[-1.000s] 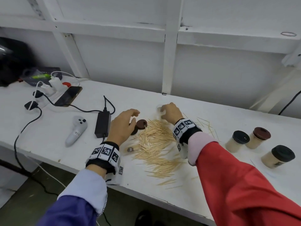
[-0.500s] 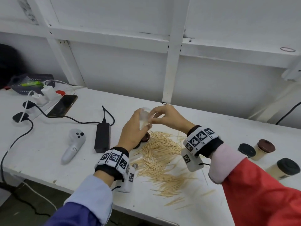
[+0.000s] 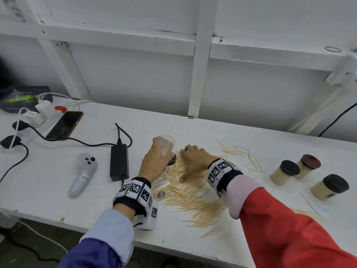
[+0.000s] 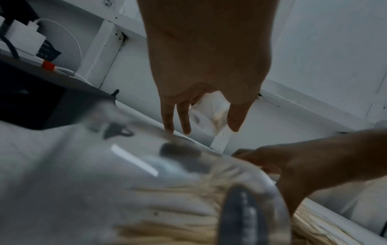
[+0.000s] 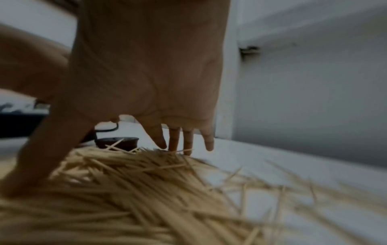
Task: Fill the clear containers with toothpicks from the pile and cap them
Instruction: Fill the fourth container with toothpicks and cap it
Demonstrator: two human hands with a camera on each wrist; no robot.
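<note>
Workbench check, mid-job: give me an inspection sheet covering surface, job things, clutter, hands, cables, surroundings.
Surface: white bench, loose toothpicks scattered.
Job's things: toothpick pile; clear container holds few toothpicks; three capped jars at right; brown cap beside pile.
Clutter: controller, phone.
Hands: left hand grips the container; right hand spread on the pile.
Cables: power brick and plugs at left.
Surroundings: white framed wall.

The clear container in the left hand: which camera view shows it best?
The head view: the clear container is seen whole in the left hand. The left wrist view shows only a blurred part between fingers; the right wrist view shows none.
</note>
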